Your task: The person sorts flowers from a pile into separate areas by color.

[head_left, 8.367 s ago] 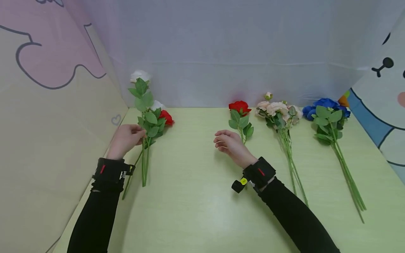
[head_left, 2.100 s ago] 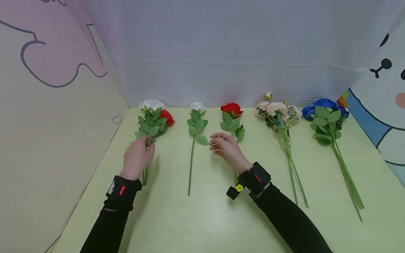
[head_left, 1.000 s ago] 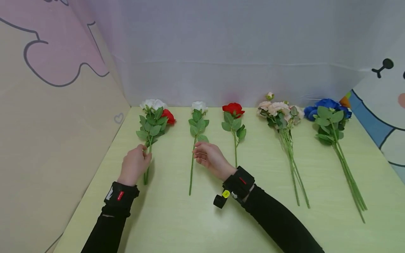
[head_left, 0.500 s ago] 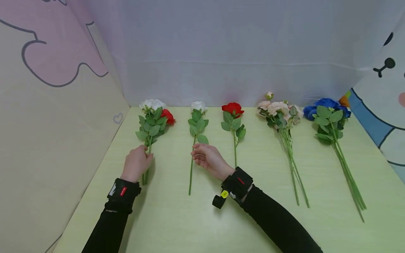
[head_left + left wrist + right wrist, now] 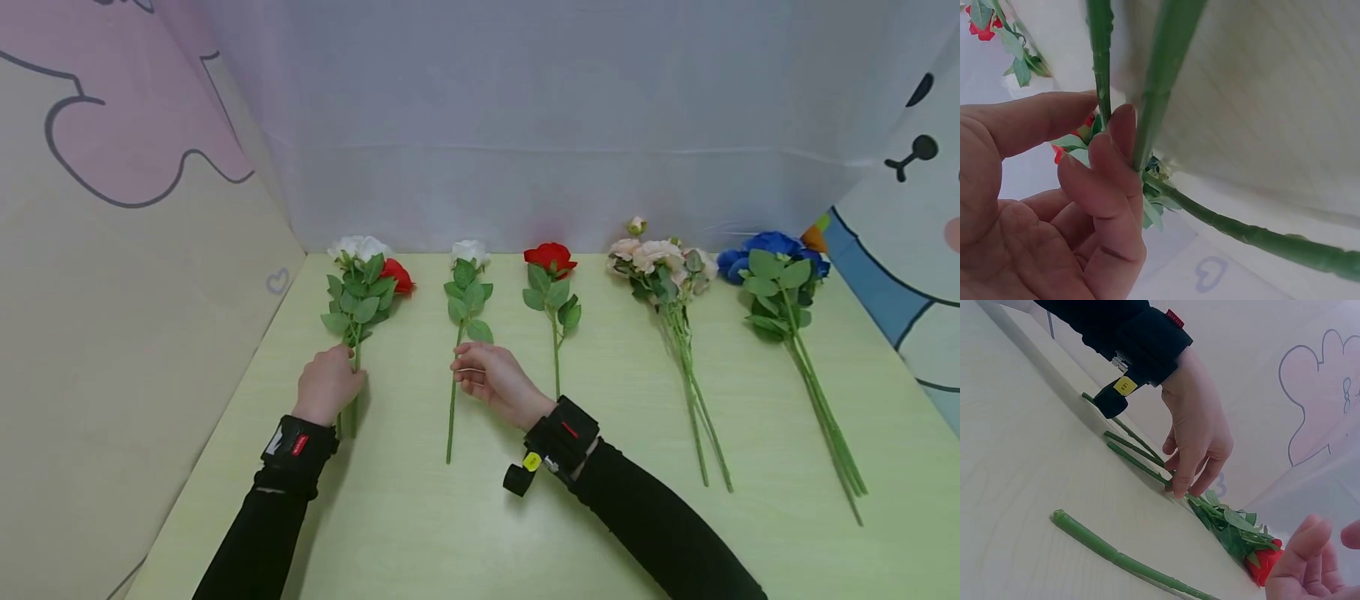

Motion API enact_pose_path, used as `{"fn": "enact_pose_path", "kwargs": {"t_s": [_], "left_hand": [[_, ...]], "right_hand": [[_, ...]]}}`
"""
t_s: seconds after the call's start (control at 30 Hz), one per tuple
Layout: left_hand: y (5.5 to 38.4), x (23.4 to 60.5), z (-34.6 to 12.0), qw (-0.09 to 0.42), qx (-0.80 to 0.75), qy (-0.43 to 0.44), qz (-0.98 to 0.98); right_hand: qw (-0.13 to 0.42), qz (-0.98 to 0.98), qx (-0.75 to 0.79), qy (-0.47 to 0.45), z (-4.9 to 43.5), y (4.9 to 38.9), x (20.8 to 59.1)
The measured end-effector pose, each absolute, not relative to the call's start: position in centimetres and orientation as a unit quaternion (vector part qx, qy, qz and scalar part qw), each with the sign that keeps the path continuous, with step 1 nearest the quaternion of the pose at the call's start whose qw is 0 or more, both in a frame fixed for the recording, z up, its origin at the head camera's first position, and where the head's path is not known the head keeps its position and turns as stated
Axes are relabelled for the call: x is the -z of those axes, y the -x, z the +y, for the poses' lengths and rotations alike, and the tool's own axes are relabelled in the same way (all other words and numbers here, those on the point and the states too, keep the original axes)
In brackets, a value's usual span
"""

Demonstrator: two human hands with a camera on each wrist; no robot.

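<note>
On the left of the table lies a small bunch of white roses (image 5: pixel 358 247) and a red rose (image 5: pixel 397 276), stems toward me. My left hand (image 5: pixel 327 387) is over these stems; the left wrist view shows thumb and fingers pinching one rose stem (image 5: pixel 1101 56), while a thicker stem (image 5: pixel 1163 75) and another pass beside the fingers. My right hand (image 5: pixel 498 382), fingers loosely curled and holding nothing, hovers by the stem of a single white rose (image 5: pixel 470 252). In the right wrist view, its fingertips (image 5: pixel 1300 550) show at the lower right.
Right of the white rose lies a single red rose (image 5: pixel 551 258). Farther right are pale pink flowers (image 5: pixel 656 257) and blue flowers (image 5: pixel 775 246), each with several long stems. A pale curtain (image 5: pixel 525 192) borders the table's back; printed cloth (image 5: pixel 187 275) stands at the left.
Earlier, my left hand held a white rose up at the left; a white rose now lies alone mid-table. My right hand has moved left from the red rose. The last half second shows little movement.
</note>
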State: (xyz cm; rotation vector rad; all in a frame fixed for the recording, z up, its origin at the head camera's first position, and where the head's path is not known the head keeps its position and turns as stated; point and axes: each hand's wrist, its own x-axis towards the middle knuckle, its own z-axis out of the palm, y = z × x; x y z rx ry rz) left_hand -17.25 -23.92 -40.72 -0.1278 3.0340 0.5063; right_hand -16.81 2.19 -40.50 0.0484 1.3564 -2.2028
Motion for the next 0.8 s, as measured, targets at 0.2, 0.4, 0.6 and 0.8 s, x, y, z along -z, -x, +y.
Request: {"fn": "enact_pose_path", "kwargs": {"t_s": [0.2,0.4,0.6,0.8], "left_hand": [[17.4,40.6,-24.3,0.056,-0.191,0.042,0.979],[17.9,40.2,-25.0,0.086,-0.282,0.033,0.955],[18.5,40.3,-25.2,0.139,-0.375,0.047,0.915],[18.7,40.7,-25.0,0.159,-0.407,0.059,0.898]], "right_hand": [[0.281,0.503,0.817,-0.009,2.4,16.9,40.5],[0.284,0.497,0.82,-0.011,2.7,17.1,40.4],[0.282,0.499,0.82,-0.015,2.8,17.2,40.6],[0.28,0.513,0.811,-0.02,2.9,17.4,41.1]]}}
